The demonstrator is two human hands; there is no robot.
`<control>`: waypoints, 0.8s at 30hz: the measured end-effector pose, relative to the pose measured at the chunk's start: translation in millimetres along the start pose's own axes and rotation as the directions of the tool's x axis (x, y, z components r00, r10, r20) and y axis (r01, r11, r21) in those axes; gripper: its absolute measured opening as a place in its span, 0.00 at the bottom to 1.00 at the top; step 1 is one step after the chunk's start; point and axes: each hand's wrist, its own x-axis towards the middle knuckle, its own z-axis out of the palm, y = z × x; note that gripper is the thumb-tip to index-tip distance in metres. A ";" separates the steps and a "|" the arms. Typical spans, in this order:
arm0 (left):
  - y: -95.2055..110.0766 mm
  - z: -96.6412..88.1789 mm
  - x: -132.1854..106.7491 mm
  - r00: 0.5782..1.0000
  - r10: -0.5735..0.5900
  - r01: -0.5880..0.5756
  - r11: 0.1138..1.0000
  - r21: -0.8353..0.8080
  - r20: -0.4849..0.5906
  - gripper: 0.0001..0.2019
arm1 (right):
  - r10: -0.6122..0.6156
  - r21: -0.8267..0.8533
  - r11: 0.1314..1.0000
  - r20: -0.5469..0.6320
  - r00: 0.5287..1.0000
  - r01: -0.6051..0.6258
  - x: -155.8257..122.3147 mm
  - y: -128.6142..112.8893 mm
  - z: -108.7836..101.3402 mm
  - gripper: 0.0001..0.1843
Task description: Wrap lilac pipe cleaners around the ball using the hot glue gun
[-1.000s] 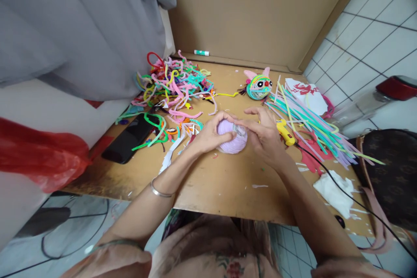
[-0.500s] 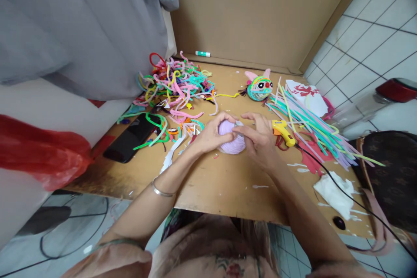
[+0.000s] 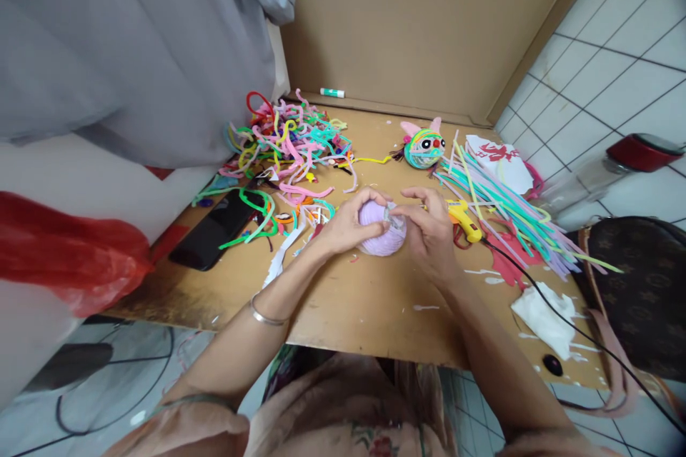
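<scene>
As left hand [image 3: 347, 223] cups lilac ball [image 3: 379, 244], right hand [image 3: 433, 237] at grey patch [image 3: 395, 221]

Tabletop [image 3: 364, 314] middle: ball [image 3: 383, 246] between hands [image 3: 435, 235] | back left: pipe-cleaner pile [image 3: 292, 143] | behind pile, near back panel [image 3: 429, 28]: glue stick [image 3: 332, 93] | left, before pile: phone [image 3: 209, 237] | beyond hands, right of pile: figure [image 3: 425, 150] | just right of hands: glue gun [image 3: 469, 223] | right of glue gun: pipe-cleaner bundle [image 3: 517, 211] | front right: tissue [image 3: 542, 321] | far right, past tissue: bag [image 3: 637, 293]

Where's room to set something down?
Mostly bare: the table from the lilac ball to its near edge; a smaller gap between the pipe-cleaner heap and eyed ball. Crowded: around the heap, glue gun and stick bundle.
</scene>
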 end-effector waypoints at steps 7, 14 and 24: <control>0.5 -0.9 -0.6 1.000 -0.013 0.013 1.000 0.025 0.005 0.16 | -0.023 -0.066 0.997 0.056 0.998 0.027 -6.5 0.9 1.9 0.18; 4.4 -1.1 -1.3 1.000 -0.006 0.005 1.000 0.029 0.008 0.16 | -0.039 -0.108 0.993 0.043 0.998 0.043 -8.9 2.7 6.0 0.17; 5.5 -1.0 -1.6 1.000 -0.016 0.016 0.999 0.040 0.009 0.16 | -0.022 -0.076 0.997 0.039 0.999 0.025 -9.4 1.1 7.8 0.17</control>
